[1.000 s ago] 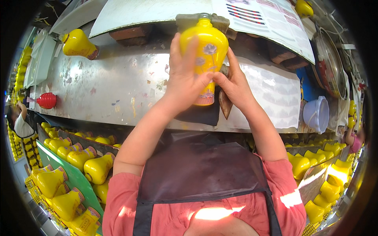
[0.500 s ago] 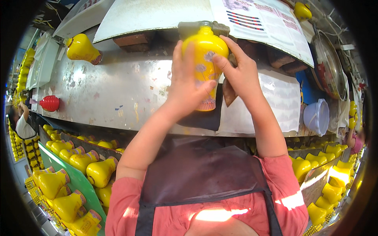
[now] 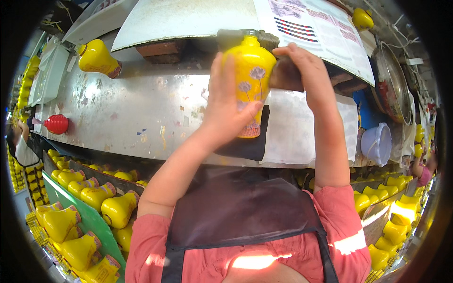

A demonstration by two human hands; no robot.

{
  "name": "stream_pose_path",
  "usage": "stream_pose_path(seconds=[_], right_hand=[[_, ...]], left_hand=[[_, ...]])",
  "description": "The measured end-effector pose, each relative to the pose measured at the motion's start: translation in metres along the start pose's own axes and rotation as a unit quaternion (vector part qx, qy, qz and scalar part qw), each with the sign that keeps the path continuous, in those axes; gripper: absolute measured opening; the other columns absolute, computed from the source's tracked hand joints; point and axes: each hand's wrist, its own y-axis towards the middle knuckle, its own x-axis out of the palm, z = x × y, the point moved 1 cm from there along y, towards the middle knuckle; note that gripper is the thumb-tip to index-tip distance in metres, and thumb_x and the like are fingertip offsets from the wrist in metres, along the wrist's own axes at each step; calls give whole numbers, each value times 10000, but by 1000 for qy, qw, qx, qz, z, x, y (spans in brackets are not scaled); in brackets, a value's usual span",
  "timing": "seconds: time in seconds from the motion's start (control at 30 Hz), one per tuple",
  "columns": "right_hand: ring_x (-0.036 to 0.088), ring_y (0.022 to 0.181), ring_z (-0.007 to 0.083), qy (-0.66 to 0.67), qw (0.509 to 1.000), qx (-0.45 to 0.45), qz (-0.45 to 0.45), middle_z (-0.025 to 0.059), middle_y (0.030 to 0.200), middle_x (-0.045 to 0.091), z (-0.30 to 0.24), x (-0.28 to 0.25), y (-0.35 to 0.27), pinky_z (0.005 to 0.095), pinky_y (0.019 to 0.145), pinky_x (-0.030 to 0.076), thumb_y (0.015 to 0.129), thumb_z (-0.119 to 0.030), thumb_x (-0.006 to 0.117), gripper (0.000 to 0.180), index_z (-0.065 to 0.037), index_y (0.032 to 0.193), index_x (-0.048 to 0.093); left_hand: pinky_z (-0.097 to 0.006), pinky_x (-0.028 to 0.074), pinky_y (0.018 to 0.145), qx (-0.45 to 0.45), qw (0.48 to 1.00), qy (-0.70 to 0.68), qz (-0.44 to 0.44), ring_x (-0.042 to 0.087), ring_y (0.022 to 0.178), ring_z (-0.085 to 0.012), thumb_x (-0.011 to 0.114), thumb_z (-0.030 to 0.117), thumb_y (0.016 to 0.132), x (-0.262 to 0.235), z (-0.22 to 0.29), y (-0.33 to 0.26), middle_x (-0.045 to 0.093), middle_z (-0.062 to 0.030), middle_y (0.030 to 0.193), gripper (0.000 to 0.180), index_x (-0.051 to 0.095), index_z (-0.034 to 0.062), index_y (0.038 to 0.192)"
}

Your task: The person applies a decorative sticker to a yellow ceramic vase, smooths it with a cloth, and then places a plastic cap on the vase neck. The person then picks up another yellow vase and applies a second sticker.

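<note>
A glossy yellow vase (image 3: 252, 63) with purple-grey lotus prints and a patterned base band lies on a black cloth (image 3: 240, 148), its neck pointing away from me. My left hand (image 3: 225, 101) grips its left side, the thumb reaching across the lower front. Just off the vase's right shoulder is my right hand (image 3: 311, 70), its fingers bent around a flat brown piece (image 3: 287, 75) that looks like a scraper, blurred by motion. Behind the vase's neck sits a dark grey lump (image 3: 268, 40).
A white board (image 3: 188, 19) on bricks (image 3: 160, 49) bears printed sheets (image 3: 302, 28). Another yellow vase (image 3: 98, 59) and a red bottle (image 3: 56, 124) stand left on the metal table (image 3: 127, 108). A pale bucket (image 3: 376, 144) is at right. Many yellow vases (image 3: 120, 207) fill racks beside me.
My right hand has come off the vase and moved right and up, with the brown piece swinging up beside the vase. My left hand stays on the vase, which has turned slightly.
</note>
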Motion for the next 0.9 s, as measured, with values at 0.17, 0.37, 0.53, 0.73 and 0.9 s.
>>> stream_pose_path(seconds=[0.17,0.37,0.53,0.73,0.9], right_hand=[[705,840,288,-258,844,-470,-11,142,948,706,-2,21,-27,359,733,576,796,-42,789,348,-87,1127,690],[706,825,268,-391,730,-548,118,79,968,727,-4,13,-25,357,699,578,769,-11,791,304,-114,1053,757],[650,748,234,-360,669,-648,-62,40,899,661,31,27,-62,347,623,552,693,-80,778,318,-169,997,759],[715,767,205,-402,777,-479,74,133,896,737,45,0,-43,318,658,569,770,11,809,405,-144,1140,759],[676,795,230,-379,687,-615,81,61,1037,748,46,1,-43,370,699,557,727,-46,728,309,-115,1028,753]], left_hand=[[-524,170,1260,1,1000,2,5,111,1553,-489,779,315,847,1,2,0,82,-314,1667,1120,42,20,1638],[-484,203,1257,-59,993,-99,17,187,1545,-444,732,294,901,-11,9,3,154,-289,1659,1001,113,21,1637],[-413,257,1233,-161,914,-374,11,297,1507,-340,552,338,1042,-15,10,18,231,-220,1642,782,142,79,1654],[-395,373,1160,-203,877,-435,-1,428,1416,-289,491,359,1089,-2,14,22,389,-180,1561,766,42,91,1649],[-397,415,1133,-211,816,-538,1,486,1370,-270,488,344,1097,-3,8,22,454,-151,1522,754,27,126,1653]])
